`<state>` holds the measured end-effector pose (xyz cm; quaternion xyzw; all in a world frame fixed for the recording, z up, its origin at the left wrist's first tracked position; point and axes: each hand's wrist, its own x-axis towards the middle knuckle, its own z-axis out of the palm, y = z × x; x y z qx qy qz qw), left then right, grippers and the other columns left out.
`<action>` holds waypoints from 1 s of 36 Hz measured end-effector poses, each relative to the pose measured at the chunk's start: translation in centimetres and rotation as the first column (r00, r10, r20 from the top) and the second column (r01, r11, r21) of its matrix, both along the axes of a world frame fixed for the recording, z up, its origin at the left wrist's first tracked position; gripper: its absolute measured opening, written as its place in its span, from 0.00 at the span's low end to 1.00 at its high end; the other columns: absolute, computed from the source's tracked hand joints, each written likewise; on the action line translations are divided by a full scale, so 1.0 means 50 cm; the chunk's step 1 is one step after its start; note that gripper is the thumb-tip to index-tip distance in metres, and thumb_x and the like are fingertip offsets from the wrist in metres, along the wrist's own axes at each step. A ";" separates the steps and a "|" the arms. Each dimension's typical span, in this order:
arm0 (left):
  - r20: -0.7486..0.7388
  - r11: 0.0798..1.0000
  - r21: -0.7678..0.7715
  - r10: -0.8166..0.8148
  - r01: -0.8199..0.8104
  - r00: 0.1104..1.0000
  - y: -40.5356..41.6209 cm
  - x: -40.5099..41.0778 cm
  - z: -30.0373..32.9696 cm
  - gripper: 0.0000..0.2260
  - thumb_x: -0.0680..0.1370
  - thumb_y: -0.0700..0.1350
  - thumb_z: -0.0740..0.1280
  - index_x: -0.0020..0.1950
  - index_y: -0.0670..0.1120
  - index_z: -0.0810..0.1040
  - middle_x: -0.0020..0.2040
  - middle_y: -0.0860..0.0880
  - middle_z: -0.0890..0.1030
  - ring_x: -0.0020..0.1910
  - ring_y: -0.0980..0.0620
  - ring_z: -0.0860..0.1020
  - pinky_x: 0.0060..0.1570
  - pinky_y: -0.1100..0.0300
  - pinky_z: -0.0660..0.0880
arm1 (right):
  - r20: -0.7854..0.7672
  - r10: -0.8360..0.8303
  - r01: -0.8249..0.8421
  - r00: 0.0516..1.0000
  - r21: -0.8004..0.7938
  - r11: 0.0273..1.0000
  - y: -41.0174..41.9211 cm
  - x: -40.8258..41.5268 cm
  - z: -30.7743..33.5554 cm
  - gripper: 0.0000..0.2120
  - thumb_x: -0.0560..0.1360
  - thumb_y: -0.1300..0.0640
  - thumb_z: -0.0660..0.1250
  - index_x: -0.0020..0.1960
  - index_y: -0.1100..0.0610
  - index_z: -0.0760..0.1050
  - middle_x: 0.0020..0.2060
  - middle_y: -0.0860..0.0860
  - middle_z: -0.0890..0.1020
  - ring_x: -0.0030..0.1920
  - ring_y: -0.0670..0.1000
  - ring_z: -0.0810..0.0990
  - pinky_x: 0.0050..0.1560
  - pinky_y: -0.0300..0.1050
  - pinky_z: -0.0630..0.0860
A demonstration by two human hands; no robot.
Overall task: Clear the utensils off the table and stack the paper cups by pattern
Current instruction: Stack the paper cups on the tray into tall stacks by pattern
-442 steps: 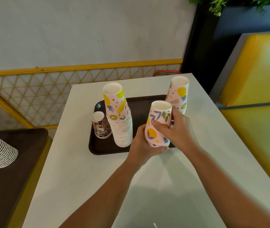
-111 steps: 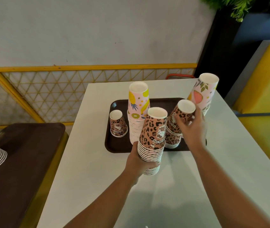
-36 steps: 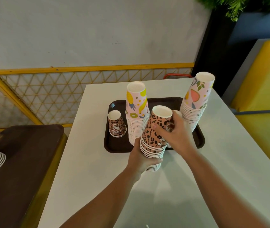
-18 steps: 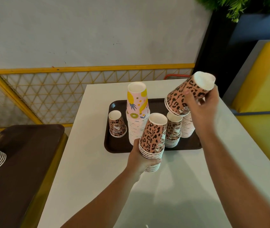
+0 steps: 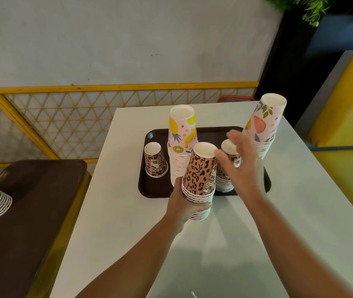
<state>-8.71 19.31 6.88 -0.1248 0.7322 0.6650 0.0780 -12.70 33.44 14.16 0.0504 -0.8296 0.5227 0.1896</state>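
a leopard-print cup stack [image 5: 199, 179] is being gripped by the left hand [image 5: 184, 204] above the surface [image 5: 300, 201], at the tray's [image 5: 149, 186] near edge; the right hand's [image 5: 239, 166] fingers [image 5: 233, 138] are being held spread, empty.

Soft, even daylight fills the scene, bright without harsh glare. The white surface [image 5: 300, 201] takes a pale sheen right of the grip, and a broad, soft-edged shadow of the forearms lies on it below the grip, toward the camera. The right hand [image 5: 239, 166] is smeared with motion blur, its fingers indistinct, while the left hand [image 5: 184, 205] and the leopard-print cup stack [image 5: 199, 179] in its grip are fairly sharp. Wide-angle distortion bows the yellow railing [image 5: 117, 87] above the grip and tilts the outer fruit-print stack [image 5: 263, 125] outward. The frame's corners look softer.
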 end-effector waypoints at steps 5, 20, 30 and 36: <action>-0.010 1.000 0.010 -0.023 0.023 1.000 0.007 -0.002 0.004 0.36 0.60 0.35 0.80 0.60 0.54 0.67 0.57 0.53 0.78 0.56 0.53 0.76 0.48 0.64 0.73 | 0.178 0.153 -0.167 0.972 0.069 0.983 -0.029 0.034 -0.020 0.32 0.66 0.45 0.73 0.67 0.51 0.66 0.58 0.45 0.77 0.59 0.44 0.75 0.56 0.42 0.75; -0.022 0.998 -0.025 -0.057 0.056 0.998 0.012 0.003 0.003 0.35 0.61 0.35 0.80 0.60 0.53 0.67 0.53 0.57 0.77 0.55 0.54 0.76 0.49 0.65 0.72 | 0.109 0.061 -0.056 0.992 -0.044 0.997 -0.012 0.012 0.013 0.27 0.66 0.46 0.72 0.61 0.54 0.71 0.51 0.49 0.81 0.52 0.46 0.80 0.52 0.48 0.79; -0.012 0.999 -0.023 -0.031 0.031 0.999 0.009 -0.004 -0.004 0.34 0.60 0.35 0.80 0.59 0.53 0.69 0.53 0.56 0.79 0.54 0.56 0.77 0.51 0.62 0.73 | -0.074 -0.142 0.117 0.987 -0.269 0.956 0.040 -0.053 0.082 0.31 0.66 0.43 0.69 0.65 0.53 0.68 0.54 0.43 0.78 0.56 0.42 0.78 0.55 0.42 0.77; -0.017 0.997 -0.057 -0.052 0.051 0.998 0.010 -0.009 0.000 0.36 0.61 0.37 0.80 0.62 0.54 0.67 0.58 0.53 0.77 0.58 0.51 0.75 0.60 0.52 0.73 | -0.048 -0.198 0.196 0.979 -0.060 0.979 0.047 -0.077 0.031 0.31 0.70 0.52 0.72 0.69 0.55 0.65 0.61 0.50 0.77 0.61 0.48 0.75 0.59 0.45 0.75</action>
